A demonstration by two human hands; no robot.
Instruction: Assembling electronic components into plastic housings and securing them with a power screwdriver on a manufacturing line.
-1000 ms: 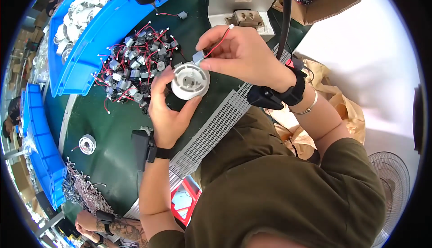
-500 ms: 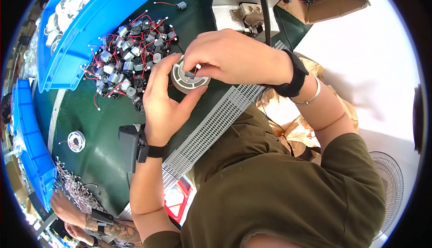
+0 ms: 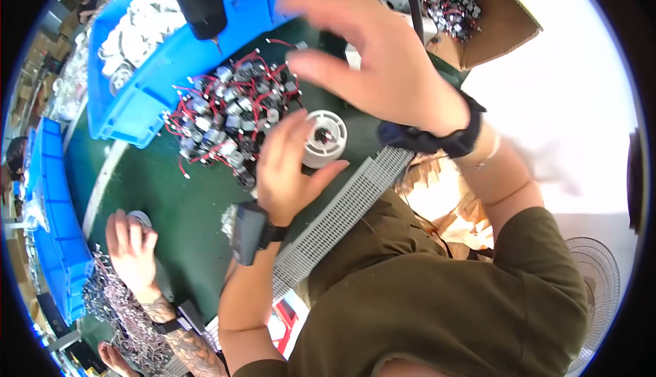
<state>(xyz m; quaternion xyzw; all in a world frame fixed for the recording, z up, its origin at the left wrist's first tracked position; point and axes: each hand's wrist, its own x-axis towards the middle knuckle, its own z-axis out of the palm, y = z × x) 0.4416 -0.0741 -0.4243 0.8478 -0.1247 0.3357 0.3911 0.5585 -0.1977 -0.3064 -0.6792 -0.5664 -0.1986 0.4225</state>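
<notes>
A white round plastic housing (image 3: pixel 334 150) with a ribbed rim sits on the green table, a small dark motor with reddish wires (image 3: pixel 323 135) at its centre. My left hand (image 3: pixel 283 168) curves around its near left side, thumb and fingers against the wall. Raised above the table to the right, my right hand (image 3: pixel 383 62) is open and empty, fingers spread and slightly blurred. Left of the housing lies a pile of small motors (image 3: pixel 229 114) with red wires. A black cylindrical power screwdriver (image 3: pixel 197 1) hangs bit-down beyond the pile.
Blue bins (image 3: pixel 130 120) with white plastic parts line the far left. A co-worker's hand (image 3: pixel 131 254) covers another round part (image 3: pixel 141 218), near a heap of wires (image 3: pixel 130 315). A cardboard box (image 3: pixel 502 28) of motors stands far right. A perforated metal strip (image 3: pixel 342 216) edges the table.
My right hand has left the housing and risen away, opening. The view has shifted, and the hanging screwdriver now shows. The co-worker's hand has moved onto the other round part.
</notes>
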